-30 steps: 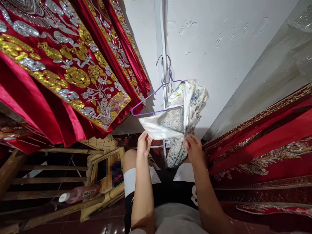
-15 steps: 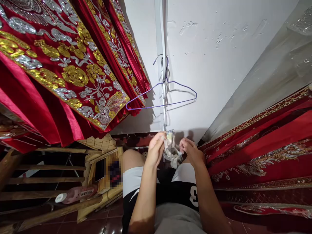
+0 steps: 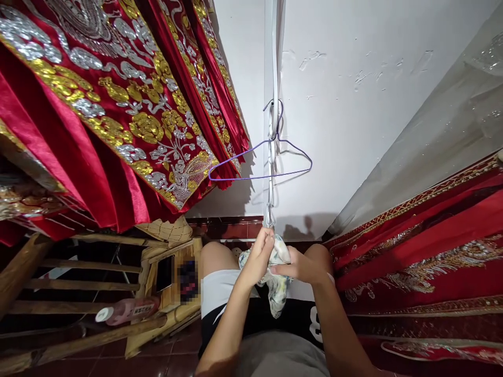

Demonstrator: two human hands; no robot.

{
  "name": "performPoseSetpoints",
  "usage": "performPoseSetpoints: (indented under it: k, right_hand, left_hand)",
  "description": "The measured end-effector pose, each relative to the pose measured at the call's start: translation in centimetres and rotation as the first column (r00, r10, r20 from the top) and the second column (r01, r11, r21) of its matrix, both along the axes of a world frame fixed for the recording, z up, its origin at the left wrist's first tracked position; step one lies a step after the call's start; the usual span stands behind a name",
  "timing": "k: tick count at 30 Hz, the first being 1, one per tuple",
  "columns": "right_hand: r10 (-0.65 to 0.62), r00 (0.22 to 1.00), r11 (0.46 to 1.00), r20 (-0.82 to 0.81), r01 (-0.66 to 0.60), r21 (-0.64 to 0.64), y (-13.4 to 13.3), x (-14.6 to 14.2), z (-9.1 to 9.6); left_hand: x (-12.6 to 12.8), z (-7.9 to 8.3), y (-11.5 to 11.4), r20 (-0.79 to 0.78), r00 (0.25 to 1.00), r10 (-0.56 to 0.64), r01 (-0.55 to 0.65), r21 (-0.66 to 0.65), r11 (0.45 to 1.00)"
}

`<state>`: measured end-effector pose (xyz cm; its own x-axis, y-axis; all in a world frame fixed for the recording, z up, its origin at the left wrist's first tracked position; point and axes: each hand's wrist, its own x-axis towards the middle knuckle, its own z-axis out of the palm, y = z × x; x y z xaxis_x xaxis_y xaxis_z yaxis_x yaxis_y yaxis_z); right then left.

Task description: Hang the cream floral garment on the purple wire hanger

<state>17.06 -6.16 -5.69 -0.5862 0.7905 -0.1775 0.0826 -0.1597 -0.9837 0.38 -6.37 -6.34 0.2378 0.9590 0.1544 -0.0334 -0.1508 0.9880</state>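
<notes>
Both my hands hold a bunched white patterned cloth (image 3: 278, 285) over my knees. My left hand (image 3: 259, 256) grips its upper left part with curled fingers. My right hand (image 3: 301, 264) pinches it from the right. The cloth's loose end hangs down between my thighs. Above it a bare purple wire hanger (image 3: 261, 159) hangs on a white pole (image 3: 272, 63) against the white wall.
Red fabrics with gold and silver embroidery (image 3: 110, 104) hang at the left, and more lie at the right (image 3: 424, 251). A wooden bench frame (image 3: 90, 283) with a pink bottle (image 3: 129, 310) stands at lower left. A clear plastic sheet (image 3: 444, 120) leans at the right.
The cloth came off the hanger and was gathered into a bundle. My hands lowered it from near the hanger to my knees. The hanger now hangs bare.
</notes>
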Motion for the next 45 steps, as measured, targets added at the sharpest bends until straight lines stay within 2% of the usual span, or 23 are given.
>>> performPoseSetpoints:
  k: [3, 5, 7, 9, 10, 11, 12, 14, 17, 20, 22, 24, 27, 29, 32, 34, 36, 39, 40, 41, 42, 43, 45]
  right_hand:
    - [-0.065, 0.997, 0.996, 0.041, 0.062, 0.068, 0.6, 1.2, 0.8]
    - [-0.141, 0.990, 0.976, -0.006, 0.140, 0.169, 1.7, 2.3, 1.7]
    - [-0.296, 0.952, 0.897, -0.084, 0.307, 0.318, 3.4, 3.4, 3.0]
    - [-0.467, 0.871, 0.759, -0.154, 0.484, 0.436, 5.6, 4.2, 4.3]
    - [-0.523, 0.835, 0.707, -0.174, 0.538, 0.459, 6.8, 4.3, 4.8]
    - [-0.552, 0.813, 0.682, -0.187, 0.569, 0.460, 8.2, 4.3, 5.2]
    - [-0.559, 0.806, 0.683, -0.194, 0.580, 0.443, 9.6, 4.1, 5.5]
    - [-0.539, 0.819, 0.721, -0.198, 0.570, 0.394, 12.3, 3.3, 5.5]
    - [-0.509, 0.840, 0.766, -0.188, 0.541, 0.347, 15.9, 1.5, 5.0]
    - [-0.470, 0.872, 0.806, -0.138, 0.488, 0.334, 17.9, 0.3, 4.7]
    - [-0.497, 0.860, 0.784, -0.115, 0.502, 0.365, 18.0, 0.4, 4.8]
    - [-0.570, 0.814, 0.718, -0.113, 0.561, 0.412, 17.5, 1.3, 5.0]
    - [-0.652, 0.743, 0.611, -0.151, 0.634, 0.475, 16.1, 3.5, 5.6]
    - [-0.669, 0.719, 0.564, -0.189, 0.657, 0.500, 15.3, 4.6, 6.3]
    - [-0.640, 0.742, 0.582, -0.200, 0.638, 0.504, 14.2, 4.8, 7.2]
    - [-0.613, 0.766, 0.616, -0.193, 0.616, 0.491, 13.4, 3.6, 7.5]
    - [-0.609, 0.767, 0.624, -0.202, 0.620, 0.475, 12.5, 2.1, 7.4]
    - [-0.601, 0.771, 0.603, -0.209, 0.609, 0.515, 11.2, 0.7, 7.0]
    - [-0.600, 0.772, 0.577, -0.208, 0.599, 0.556, 11.0, 0.8, 7.0]
    - [-0.613, 0.760, 0.527, -0.215, 0.596, 0.605, 10.9, 1.3, 7.0]
    - [-0.644, 0.727, 0.447, -0.238, 0.610, 0.655, 10.9, 2.1, 7.1]
    - [-0.691, 0.668, 0.338, -0.278, 0.637, 0.692, 11.0, 3.2, 7.2]
    - [-0.787, 0.497, 0.106, -0.365, 0.692, 0.714, 11.7, 6.0, 7.9]
  left_hand:
    - [-2.0, -2.4, -1.4, -0.206, 0.964, -0.170, 0.156, -0.080, 0.984]
    - [-3.4, -3.8, -2.2, -0.377, 0.869, -0.321, 0.288, -0.143, 0.947]
    - [-4.9, -4.5, -2.5, -0.493, 0.774, -0.397, 0.352, -0.187, 0.917]
    - [-6.4, -4.4, -2.3, -0.573, 0.742, -0.347, 0.313, -0.161, 0.936]
    - [-7.2, -4.0, -2.0, -0.608, 0.739, -0.291, 0.267, -0.132, 0.955]
    - [-8.0, -3.3, -1.6, -0.643, 0.733, -0.224, 0.210, -0.100, 0.973]
    - [-8.7, -2.5, -1.1, -0.678, 0.718, -0.156, 0.152, -0.066, 0.986]
    - [-10.0, -0.6, 0.2, -0.740, 0.672, -0.026, 0.058, 0.018, 0.998]
    - [-11.3, 2.3, 2.6, -0.788, 0.598, 0.147, -0.017, 0.171, 0.985]
    - [-12.3, 4.7, 5.0, -0.744, 0.599, 0.296, -0.058, 0.329, 0.943]
    - [-12.9, 6.2, 6.2, -0.669, 0.642, 0.374, -0.097, 0.412, 0.906]
    - [-13.3, 8.0, 6.6, -0.592, 0.676, 0.437, -0.141, 0.478, 0.867]
    - [-13.3, 10.9, 6.1, -0.511, 0.714, 0.478, -0.143, 0.562, 0.815]
    - [-12.8, 12.8, 5.6, -0.479, 0.740, 0.473, -0.108, 0.609, 0.786]
    - [-11.3, 15.0, 6.1, -0.461, 0.756, 0.465, -0.063, 0.655, 0.753]
    - [-10.1, 16.0, 7.8, -0.454, 0.757, 0.470, -0.044, 0.682, 0.730]
    - [-8.9, 16.3, 10.3, -0.450, 0.741, 0.499, -0.056, 0.698, 0.714]
    - [-8.2, 15.9, 14.3, -0.446, 0.722, 0.529, -0.094, 0.694, 0.714]
    - [-8.2, 15.5, 15.3, -0.445, 0.729, 0.520, -0.092, 0.690, 0.718]
    - [-8.4, 15.0, 16.0, -0.438, 0.744, 0.505, -0.084, 0.688, 0.721]
    - [-8.6, 14.5, 16.6, -0.429, 0.759, 0.489, -0.074, 0.690, 0.720]
    - [-8.8, 14.0, 16.9, -0.420, 0.770, 0.481, -0.066, 0.697, 0.714]
    - [-9.1, 13.4, 16.9, -0.415, 0.764, 0.494, -0.050, 0.725, 0.686]
